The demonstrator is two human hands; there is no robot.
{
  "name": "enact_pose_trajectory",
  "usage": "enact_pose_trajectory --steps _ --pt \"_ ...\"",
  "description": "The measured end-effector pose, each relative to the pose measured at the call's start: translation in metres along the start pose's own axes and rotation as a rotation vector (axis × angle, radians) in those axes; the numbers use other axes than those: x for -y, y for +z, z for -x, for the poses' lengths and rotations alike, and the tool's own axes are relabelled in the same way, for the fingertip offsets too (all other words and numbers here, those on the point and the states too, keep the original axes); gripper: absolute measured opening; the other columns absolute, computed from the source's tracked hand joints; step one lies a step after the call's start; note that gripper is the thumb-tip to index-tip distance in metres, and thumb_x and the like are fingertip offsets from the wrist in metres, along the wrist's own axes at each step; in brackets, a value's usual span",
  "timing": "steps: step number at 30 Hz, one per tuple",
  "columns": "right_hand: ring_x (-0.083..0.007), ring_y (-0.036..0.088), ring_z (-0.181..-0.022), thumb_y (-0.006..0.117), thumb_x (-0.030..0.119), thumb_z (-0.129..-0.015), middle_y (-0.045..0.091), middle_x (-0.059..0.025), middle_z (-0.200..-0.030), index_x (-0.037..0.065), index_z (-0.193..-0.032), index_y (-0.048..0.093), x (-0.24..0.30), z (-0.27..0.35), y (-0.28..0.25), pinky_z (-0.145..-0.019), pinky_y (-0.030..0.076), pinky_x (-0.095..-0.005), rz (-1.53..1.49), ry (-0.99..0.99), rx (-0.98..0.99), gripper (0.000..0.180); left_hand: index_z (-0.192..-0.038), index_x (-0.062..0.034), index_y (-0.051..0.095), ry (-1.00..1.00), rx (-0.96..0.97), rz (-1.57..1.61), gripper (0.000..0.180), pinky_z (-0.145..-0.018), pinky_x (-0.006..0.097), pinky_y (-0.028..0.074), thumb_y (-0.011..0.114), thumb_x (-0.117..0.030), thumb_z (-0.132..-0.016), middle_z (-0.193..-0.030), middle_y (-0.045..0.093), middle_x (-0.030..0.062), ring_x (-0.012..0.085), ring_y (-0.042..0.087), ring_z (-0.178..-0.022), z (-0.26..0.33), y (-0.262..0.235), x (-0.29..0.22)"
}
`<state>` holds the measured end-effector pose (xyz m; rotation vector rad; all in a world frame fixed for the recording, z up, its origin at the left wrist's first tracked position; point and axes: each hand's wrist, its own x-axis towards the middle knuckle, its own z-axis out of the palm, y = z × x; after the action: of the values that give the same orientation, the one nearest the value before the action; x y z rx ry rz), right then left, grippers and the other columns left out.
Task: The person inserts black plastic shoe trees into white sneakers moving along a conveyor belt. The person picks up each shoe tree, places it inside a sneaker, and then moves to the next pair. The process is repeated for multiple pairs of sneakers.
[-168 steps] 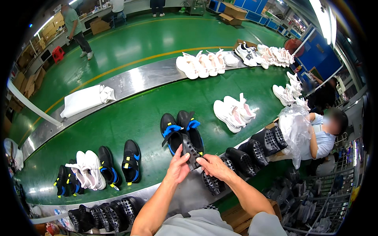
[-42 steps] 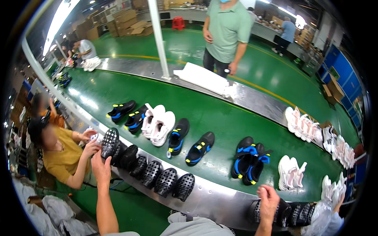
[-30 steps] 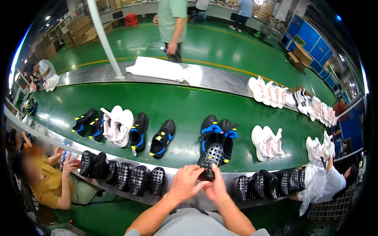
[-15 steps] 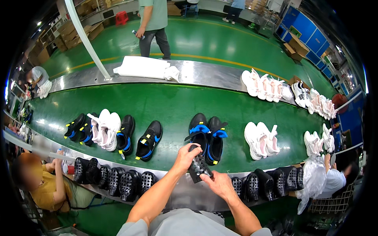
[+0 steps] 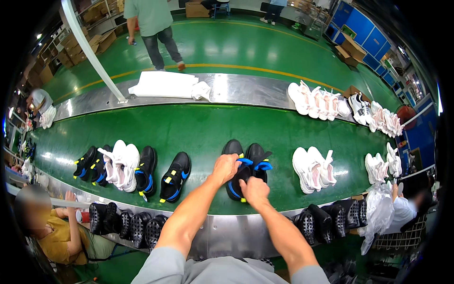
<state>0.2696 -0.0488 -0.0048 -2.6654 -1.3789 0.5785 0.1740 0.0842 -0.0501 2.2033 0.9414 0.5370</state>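
Note:
A pair of black shoes with blue straps (image 5: 257, 158) stands on the green conveyor belt (image 5: 198, 128) straight in front of me. My left hand (image 5: 226, 166) is closed on the collar of the pair's left shoe (image 5: 232, 147). My right hand (image 5: 254, 189) is curled just below it, gripping a black perforated insert (image 5: 243, 175) that sits at that shoe's opening. The insert's lower part is hidden by my fingers.
Black-and-blue shoes (image 5: 175, 176) and white shoes (image 5: 122, 163) lie to the left on the belt, white pairs (image 5: 312, 166) to the right. Rows of black perforated inserts (image 5: 127, 223) (image 5: 331, 217) line the near metal ledge. Seated people flank me; one person (image 5: 153, 23) stands beyond a white bundle (image 5: 170, 85).
I reached left, took a black perforated insert from the ledge, brought it before me with both hands, and both hands are now down on the black-and-blue pair.

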Motion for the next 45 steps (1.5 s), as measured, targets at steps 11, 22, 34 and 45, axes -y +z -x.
enact_pose_trajectory --steps 11,22,34,45 --pt "-0.0407 0.073 -0.084 0.065 0.026 -0.094 0.073 -0.0239 -0.089 0.000 -0.095 0.065 0.015 -0.030 0.088 -0.075 0.059 -0.0498 -0.065 -0.042 -0.141 0.027 -0.088 -0.0012 0.065 0.008 0.056 0.102 0.016 -0.070 0.051 0.051 0.070 -0.016 -0.091 -0.083 0.067 0.0235 0.0454 0.065 -0.082 0.020 -0.003 0.013" --pt "-0.0427 0.070 -0.092 0.061 0.019 -0.094 0.072 -0.0233 -0.096 -0.005 -0.122 0.057 0.015 0.015 0.034 -0.082 0.054 -0.0523 -0.395 -0.177 -0.088 0.037 -0.106 -0.0013 0.064 -0.183 -0.081 0.175 0.016 -0.077 0.049 0.052 0.066 -0.010 -0.093 -0.094 0.068 0.0238 0.0460 0.065 -0.091 0.043 -0.007 0.021" --pt "-0.0341 0.069 -0.084 0.064 0.050 -0.092 0.073 -0.0162 -0.082 0.005 -0.086 0.070 -0.088 -0.005 0.030 -0.078 0.048 -0.0483 0.206 -0.215 -0.126 0.047 -0.125 0.0021 0.063 -0.031 -0.010 0.304 0.041 -0.091 0.044 0.054 0.073 -0.010 -0.086 -0.109 0.067 0.0211 0.0405 0.067 -0.100 0.048 0.020 -0.011" --pt "-0.0411 0.072 -0.080 0.054 0.045 -0.101 0.073 -0.0218 -0.081 0.004 -0.092 0.067 -0.085 0.004 0.032 -0.076 0.052 -0.0531 0.080 -0.090 -0.091 0.044 -0.135 -0.0035 0.051 -0.035 -0.098 -0.004 0.062 -0.095 0.047 0.050 0.058 0.013 -0.076 -0.120 0.057 0.0170 0.0405 0.055 -0.108 0.076 0.031 -0.026"
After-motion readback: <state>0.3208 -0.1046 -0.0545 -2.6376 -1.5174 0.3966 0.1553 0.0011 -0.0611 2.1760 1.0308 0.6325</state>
